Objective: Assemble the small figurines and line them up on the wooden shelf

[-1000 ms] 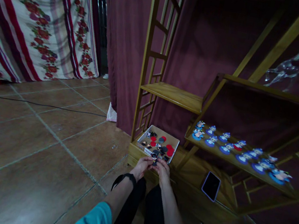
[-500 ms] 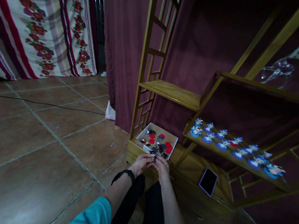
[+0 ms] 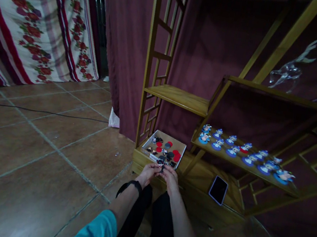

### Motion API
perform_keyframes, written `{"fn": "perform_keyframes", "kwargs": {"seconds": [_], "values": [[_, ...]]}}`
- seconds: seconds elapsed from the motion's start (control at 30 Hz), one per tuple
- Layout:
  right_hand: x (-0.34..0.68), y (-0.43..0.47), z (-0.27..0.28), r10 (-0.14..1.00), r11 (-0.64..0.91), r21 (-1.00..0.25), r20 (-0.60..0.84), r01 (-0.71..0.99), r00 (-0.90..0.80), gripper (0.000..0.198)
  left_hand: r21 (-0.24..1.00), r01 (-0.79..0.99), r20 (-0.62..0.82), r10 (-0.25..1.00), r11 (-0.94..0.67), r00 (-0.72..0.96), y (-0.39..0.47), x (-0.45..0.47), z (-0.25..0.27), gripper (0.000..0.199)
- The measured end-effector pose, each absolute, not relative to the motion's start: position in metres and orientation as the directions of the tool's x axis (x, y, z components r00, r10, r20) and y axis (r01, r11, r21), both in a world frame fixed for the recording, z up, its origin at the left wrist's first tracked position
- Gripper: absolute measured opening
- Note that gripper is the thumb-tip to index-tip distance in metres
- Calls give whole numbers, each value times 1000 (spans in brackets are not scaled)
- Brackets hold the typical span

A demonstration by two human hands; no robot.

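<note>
With the fingertips of my bare left hand (image 3: 149, 173) and bare right hand (image 3: 170, 176) brought close together, I pinched a small dark piece (image 3: 162, 168) between them; its details were too small to make out. I had it just at the near edge of a shallow, white-walled cardboard box (image 3: 154, 157), which sat on a low yellow-brown wooden cabinet (image 3: 197, 178). In the box lay flat round red discs (image 3: 176, 156), dark grey discs (image 3: 171, 154) and small black-and-white figurines (image 3: 157, 140). To my right, small pale figurines on round, mostly blue or purple bases (image 3: 233, 150) stood along a narrow wooden shelf (image 3: 220, 152). Below them, a flat black-screened device with a purple edge (image 3: 218, 190) lay on the cabinet.
</note>
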State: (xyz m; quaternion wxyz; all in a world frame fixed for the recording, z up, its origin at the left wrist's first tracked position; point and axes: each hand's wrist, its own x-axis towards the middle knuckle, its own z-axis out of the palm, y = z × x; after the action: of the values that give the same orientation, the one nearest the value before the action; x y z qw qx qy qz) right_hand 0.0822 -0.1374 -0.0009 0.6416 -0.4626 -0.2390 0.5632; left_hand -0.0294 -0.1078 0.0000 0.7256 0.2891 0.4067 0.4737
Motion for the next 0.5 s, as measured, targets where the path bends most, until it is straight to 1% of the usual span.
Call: {"fn": "perform_keyframes", "kwargs": {"seconds": [0.27,0.5], "values": [[84,-137,2,931,-70,-844,-247,-532,270,28,772,-469,-374,903,429,211,-105,-29,4,10],[84,-132,-4,931,-118,-864,-268,-489,249,25,779,-457,-389,902,430,186,-102,-28,4,13]]}}
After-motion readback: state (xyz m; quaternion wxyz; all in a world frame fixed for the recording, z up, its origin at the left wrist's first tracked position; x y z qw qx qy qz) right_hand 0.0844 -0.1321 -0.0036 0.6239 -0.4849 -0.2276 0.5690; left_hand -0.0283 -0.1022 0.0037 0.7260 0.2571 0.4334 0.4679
